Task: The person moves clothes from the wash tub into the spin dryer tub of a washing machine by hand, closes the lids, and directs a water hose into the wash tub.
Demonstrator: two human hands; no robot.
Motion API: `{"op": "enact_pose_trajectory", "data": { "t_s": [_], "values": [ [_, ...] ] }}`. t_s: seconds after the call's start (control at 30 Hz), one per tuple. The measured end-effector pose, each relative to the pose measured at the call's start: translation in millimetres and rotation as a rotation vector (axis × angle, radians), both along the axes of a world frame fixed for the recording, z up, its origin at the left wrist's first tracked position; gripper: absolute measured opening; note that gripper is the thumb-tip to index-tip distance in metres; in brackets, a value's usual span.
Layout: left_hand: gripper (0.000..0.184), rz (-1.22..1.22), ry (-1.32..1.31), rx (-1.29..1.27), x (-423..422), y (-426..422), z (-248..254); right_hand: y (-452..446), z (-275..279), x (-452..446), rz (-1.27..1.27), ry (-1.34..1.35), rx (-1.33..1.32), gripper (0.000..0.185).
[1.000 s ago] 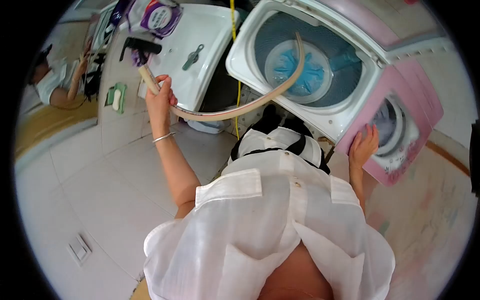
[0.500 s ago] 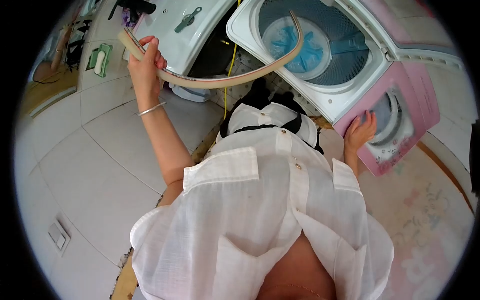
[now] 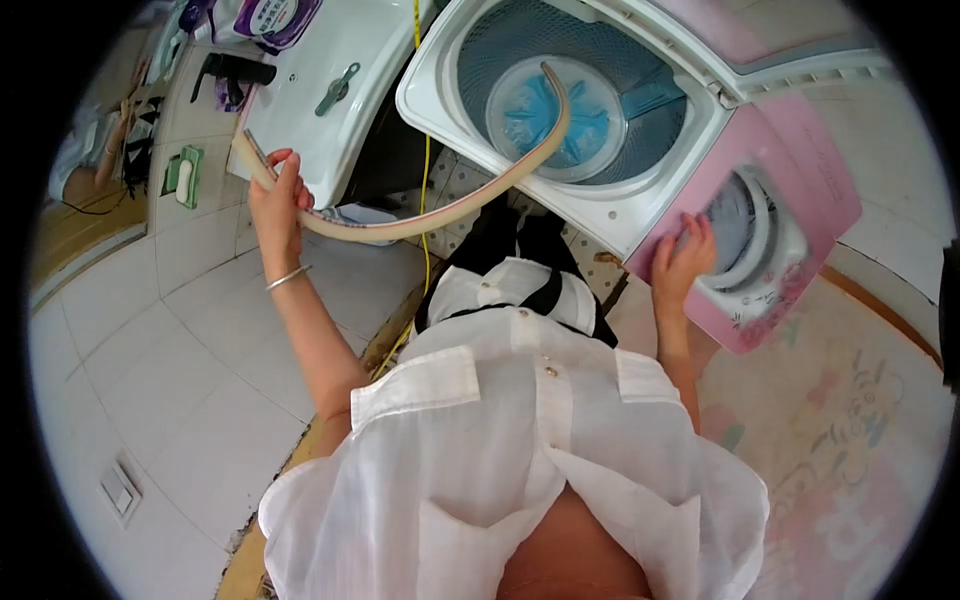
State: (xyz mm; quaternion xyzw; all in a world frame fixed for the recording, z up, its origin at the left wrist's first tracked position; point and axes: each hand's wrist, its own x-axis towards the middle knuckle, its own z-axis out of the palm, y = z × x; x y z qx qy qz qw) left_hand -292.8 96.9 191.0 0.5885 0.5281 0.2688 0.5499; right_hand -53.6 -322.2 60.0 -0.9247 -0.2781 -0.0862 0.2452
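My left hand [image 3: 278, 200] is closed around one end of a cream-coloured hose [image 3: 385, 230], near the sink. From there the hose curves across, passes over the front rim of an open-lidded washing machine [image 3: 590, 215] and ends above the tub, where a blue agitator [image 3: 545, 115] is visible. My right hand [image 3: 683, 262] lies on the machine's pink front panel [image 3: 830, 190], fingers stretched out and holding nothing. The panel has a clear round window section beside that hand.
A white sink [image 3: 300, 110] with a green drain piece [image 3: 338, 90] stands left of the machine. Black pump bottle [image 3: 240, 69] and purple package [image 3: 275, 18] sit by it. A green soap dish [image 3: 190, 165] is on the wall. A yellow cord [image 3: 428, 180] hangs between sink and machine.
The whole view has shifted, so the machine appears further left and more of the sink's surroundings show. My left hand still grips the hose; my right hand stays on the pink panel.
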Motion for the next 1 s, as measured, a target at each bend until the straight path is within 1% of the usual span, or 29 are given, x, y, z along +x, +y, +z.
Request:
{"op": "enact_pose_trajectory", "data": {
  "t_s": [0.03, 0.1, 0.13, 0.2, 0.23, 0.3, 0.33, 0.37, 0.43, 0.47, 0.53, 0.57, 0.6, 0.63, 0.67, 0.7, 0.73, 0.77, 0.83, 0.87, 0.9, 0.93, 1.0],
  "values": [
    [0.022, -0.006, -0.004, 0.006, 0, -1, 3, 12, 3, -2, -0.006, -0.004, 0.006, 0.039],
    [0.023, -0.012, 0.062, 0.023, 2, -7, 11, 44, 9, -7, 0.192, 0.14, 0.123, 0.047],
    [0.024, -0.011, 0.07, 0.025, 4, -9, 13, 63, 10, -7, 0.192, 0.138, 0.138, 0.047],
    [0.023, -0.038, 0.113, 0.081, 4, -10, 14, 101, 10, -9, 0.449, 0.324, 0.155, 0.061],
    [0.023, -0.057, 0.155, 0.128, 1, -6, 17, 115, 9, -11, 0.476, 0.32, 0.186, 0.061],
    [0.02, -0.098, 0.132, 0.123, -7, 5, 22, 146, 1, -13, 0.583, 0.337, 0.024, 0.074],
    [0.019, -0.091, 0.133, 0.139, -12, 14, 20, 156, -6, -13, 0.626, 0.36, -0.113, 0.081],
    [0.018, -0.087, 0.119, 0.129, -18, 24, 22, 164, -10, -14, 0.664, 0.346, -0.084, 0.081],
    [0.017, -0.03, 0.03, 0.069, -29, 46, 21, 171, -14, -16, 0.657, 0.384, -0.305, 0.081],
    [0.017, 0.002, 0.01, 0.053, -36, 60, 17, 174, -13, -18, 0.67, 0.373, -0.294, 0.081],
    [0.018, 0.031, -0.02, 0.039, -45, 85, 6, 174, -11, -24, 0.611, 0.352, -0.28, 0.073],
    [0.019, 0.063, -0.09, 0.0, -49, 97, 1, 176, -12, -26, 0.614, 0.34, -0.282, 0.073],
    [0.021, 0.094, -0.163, -0.041, -53, 110, -6, 178, -14, -28, 0.604, 0.302, -0.281, 0.068],
    [0.021, 0.097, -0.175, -0.043, -57, 125, -16, 181, -17, -28, 0.593, 0.263, -0.281, 0.062],
    [0.021, 0.089, -0.298, -0.114, -60, 142, -30, 185, -17, -27, 0.615, 0.235, -0.232, 0.054],
    [0.022, 0.081, -0.42, -0.187, -64, 157, -44, 188, -17, -26, 0.619, 0.227, -0.243, 0.054],
    [0.016, 0.119, -0.603, -0.346, -64, 172, -59, 189, -18, -26, 0.619, 0.22, -0.239, 0.052],
    [0.016, 0.119, -0.61, -0.353, -64, 183, -68, 192, -17, -27, 0.617, 0.215, -0.234, 0.051],
    [0.016, 0.141, -0.903, -0.591, -65, 203, -87, 199, -18, -29, 0.62, 0.202, -0.224, 0.048],
    [0.022, 0.171, -0.911, -0.669, -64, 211, -95, 199, -24, -32, 0.585, 0.251, -0.22, 0.047],
    [0.022, 0.16, -0.904, -0.69, -64, 223, -110, 201, -26, -35, 0.544, 0.299, -0.216, 0.046],
    [0.024, 0.13, -0.939, -0.747, -67, 234, -124, 203, -28, -39, 0.514, 0.299, -0.173, 0.043],
    [0.026, 0.099, -0.968, -0.818, -63, 241, -131, 207, -28, -42, 0.493, 0.287, -0.169, 0.042]
  ]
}}
